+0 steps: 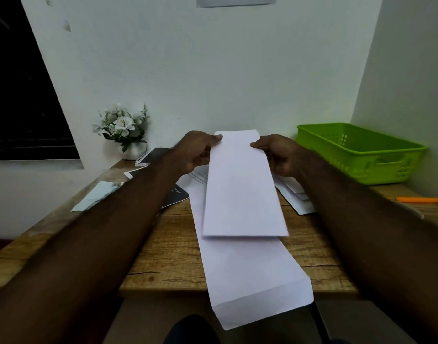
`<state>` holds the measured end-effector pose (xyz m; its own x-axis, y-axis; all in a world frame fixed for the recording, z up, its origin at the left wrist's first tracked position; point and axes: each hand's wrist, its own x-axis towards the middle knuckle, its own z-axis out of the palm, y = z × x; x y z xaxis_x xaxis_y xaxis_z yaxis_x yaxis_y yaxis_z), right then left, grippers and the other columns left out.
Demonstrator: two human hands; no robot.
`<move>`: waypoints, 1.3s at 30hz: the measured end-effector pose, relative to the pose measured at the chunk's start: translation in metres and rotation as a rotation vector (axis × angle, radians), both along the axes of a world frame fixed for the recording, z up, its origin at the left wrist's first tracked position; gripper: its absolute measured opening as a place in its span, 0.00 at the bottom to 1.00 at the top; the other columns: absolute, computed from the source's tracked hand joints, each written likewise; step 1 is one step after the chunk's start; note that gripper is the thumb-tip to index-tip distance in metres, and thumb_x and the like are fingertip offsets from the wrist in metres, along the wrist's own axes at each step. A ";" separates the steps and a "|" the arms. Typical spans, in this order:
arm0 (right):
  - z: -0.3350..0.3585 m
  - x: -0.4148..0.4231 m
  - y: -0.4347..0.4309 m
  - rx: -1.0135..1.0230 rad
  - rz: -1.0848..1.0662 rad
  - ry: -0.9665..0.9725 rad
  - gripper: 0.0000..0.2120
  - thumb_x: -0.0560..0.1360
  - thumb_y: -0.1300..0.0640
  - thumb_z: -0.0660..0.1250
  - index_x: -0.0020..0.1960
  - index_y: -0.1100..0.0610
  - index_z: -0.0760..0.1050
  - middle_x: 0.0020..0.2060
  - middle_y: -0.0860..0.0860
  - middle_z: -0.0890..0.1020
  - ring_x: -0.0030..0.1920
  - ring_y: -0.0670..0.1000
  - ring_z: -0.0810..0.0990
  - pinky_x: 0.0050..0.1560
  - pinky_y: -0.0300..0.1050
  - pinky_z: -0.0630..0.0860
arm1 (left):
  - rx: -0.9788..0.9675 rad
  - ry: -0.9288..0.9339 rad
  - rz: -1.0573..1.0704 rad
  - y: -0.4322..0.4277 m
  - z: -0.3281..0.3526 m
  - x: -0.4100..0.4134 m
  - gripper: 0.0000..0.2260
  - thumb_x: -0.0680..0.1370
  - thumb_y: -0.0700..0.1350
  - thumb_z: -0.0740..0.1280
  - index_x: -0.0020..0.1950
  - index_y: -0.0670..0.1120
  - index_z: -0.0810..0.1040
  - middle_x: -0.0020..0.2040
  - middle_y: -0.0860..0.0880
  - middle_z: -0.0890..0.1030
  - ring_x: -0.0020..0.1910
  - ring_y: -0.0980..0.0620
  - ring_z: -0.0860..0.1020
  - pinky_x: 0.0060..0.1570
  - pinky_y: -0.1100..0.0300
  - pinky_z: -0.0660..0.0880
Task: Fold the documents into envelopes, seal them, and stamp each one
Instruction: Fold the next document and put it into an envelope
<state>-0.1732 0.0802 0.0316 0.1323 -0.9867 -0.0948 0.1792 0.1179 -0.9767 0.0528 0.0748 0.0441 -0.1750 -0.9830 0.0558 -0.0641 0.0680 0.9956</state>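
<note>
Both hands [200,151] [277,155] pinch a folded document [242,189] (over an envelope [252,276]).

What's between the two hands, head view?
The far end of the folded white paper: the left hand and right hand each pinch one side edge of it, thumbs on top. Shows in the head view.

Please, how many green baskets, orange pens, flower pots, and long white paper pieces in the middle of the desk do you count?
Green basket: 1
Orange pen: 1
Flower pot: 1
Long white pieces: 2 (held piece, gripped by left hand and right hand; lower piece beneath it)
Total: 5
</note>
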 end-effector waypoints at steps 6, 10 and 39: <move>-0.007 0.004 -0.001 -0.129 0.005 0.249 0.14 0.77 0.62 0.68 0.62 0.60 0.79 0.54 0.57 0.84 0.49 0.54 0.83 0.51 0.49 0.80 | -0.051 -0.011 0.079 -0.003 -0.004 0.004 0.11 0.79 0.33 0.65 0.59 0.43 0.80 0.52 0.43 0.84 0.45 0.49 0.83 0.38 0.59 0.81; -0.006 0.003 -0.001 -0.203 -0.046 0.201 0.17 0.78 0.69 0.62 0.61 0.54 0.80 0.48 0.56 0.85 0.38 0.52 0.84 0.37 0.44 0.82 | -0.025 0.034 0.010 -0.003 -0.005 0.006 0.11 0.79 0.32 0.65 0.57 0.43 0.81 0.51 0.44 0.84 0.44 0.50 0.84 0.38 0.59 0.81; 0.029 -0.010 0.024 -0.246 0.241 0.481 0.15 0.76 0.63 0.71 0.62 0.61 0.80 0.54 0.61 0.85 0.50 0.61 0.85 0.48 0.53 0.83 | -0.223 0.328 0.507 -0.012 -0.001 0.008 0.11 0.75 0.31 0.69 0.48 0.48 0.79 0.53 0.44 0.82 0.44 0.45 0.83 0.41 0.46 0.83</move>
<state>-0.1831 0.1046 0.0610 0.3543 -0.9347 0.0287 -0.2938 -0.1403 -0.9455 0.0611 0.0626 0.0435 0.3694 -0.8977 0.2401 0.1627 0.3168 0.9344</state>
